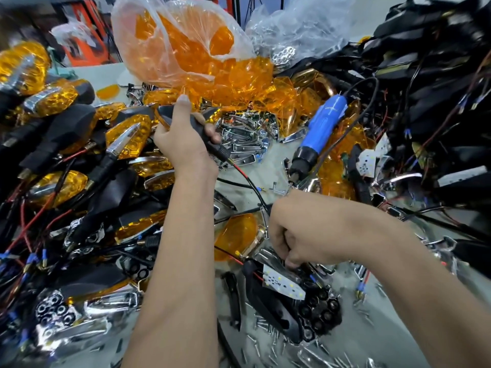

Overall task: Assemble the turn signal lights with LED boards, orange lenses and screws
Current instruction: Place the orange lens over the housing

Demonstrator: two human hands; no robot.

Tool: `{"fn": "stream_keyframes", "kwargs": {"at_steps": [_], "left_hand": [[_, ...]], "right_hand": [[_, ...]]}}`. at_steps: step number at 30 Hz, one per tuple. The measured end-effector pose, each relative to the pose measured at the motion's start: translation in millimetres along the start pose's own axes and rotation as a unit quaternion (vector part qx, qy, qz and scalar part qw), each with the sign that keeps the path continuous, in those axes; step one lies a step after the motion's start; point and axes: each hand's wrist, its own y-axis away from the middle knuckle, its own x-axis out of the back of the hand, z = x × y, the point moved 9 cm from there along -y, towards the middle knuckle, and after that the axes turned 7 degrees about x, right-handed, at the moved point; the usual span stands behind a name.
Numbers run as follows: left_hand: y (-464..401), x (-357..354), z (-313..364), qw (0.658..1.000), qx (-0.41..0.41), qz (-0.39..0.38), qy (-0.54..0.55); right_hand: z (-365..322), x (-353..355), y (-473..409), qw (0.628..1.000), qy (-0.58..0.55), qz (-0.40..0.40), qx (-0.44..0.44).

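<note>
Nearest you: loose silver screws [268, 338] scattered on the pale worktop [265, 166] at the near edge, between your forearms.

Right hand [295, 240]: fingers curled downward, pinching at something small just above the white LED board with yellow diodes [284, 282]. What exactly sits between the fingertips is hidden. The board lies on a black plastic signal housing [265, 301], not yet covered by a lens. Touching it on the near right, a black cluster of round nuts [321, 306]. Just left of the hand, a loose orange lens with chrome edge [236, 235] lies flat.

Left hand [180, 139]: clenched round the black stalk of a turn signal unit [204, 128], thumb raised. Its red and black lead [247, 179] trails toward you. The unit is held over the left pile, so it reads as finished and about to be set down.

Done, by judgement: a large heap of assembled turn signals with orange lenses and chrome trim [125, 136] fills the left side.

Left to do: a clear plastic bag spilling orange lenses [191, 49] at the far centre; loose chrome trim pieces [239, 144] below it; a tall stack of black empty housings with wiring [430, 88] on the right. Much stock remains on both sides.

Tool: a blue electric screwdriver [316, 134] lies idle, right of centre, well apart from either hand. The housing under your right hand seems to need lens and screws yet.
</note>
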Motion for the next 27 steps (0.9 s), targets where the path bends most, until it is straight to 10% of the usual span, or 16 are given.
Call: {"fn": "stream_keyframes", "kwargs": {"at_steps": [7, 16, 27], "left_hand": [[0, -6, -12, 0.996, 0.063, -0.06, -0.022], [18, -33, -42, 0.957, 0.189, -0.22, -0.014], [17, -38, -47, 0.952, 0.17, -0.227, -0.118]], "right_hand": [[24, 46, 3, 0.978, -0.17, 0.1, 0.067], [52, 143, -18, 0.807, -0.381, 0.42, 0.165], [48, 139, -51, 0.802, -0.403, 0.391, 0.205]]}}
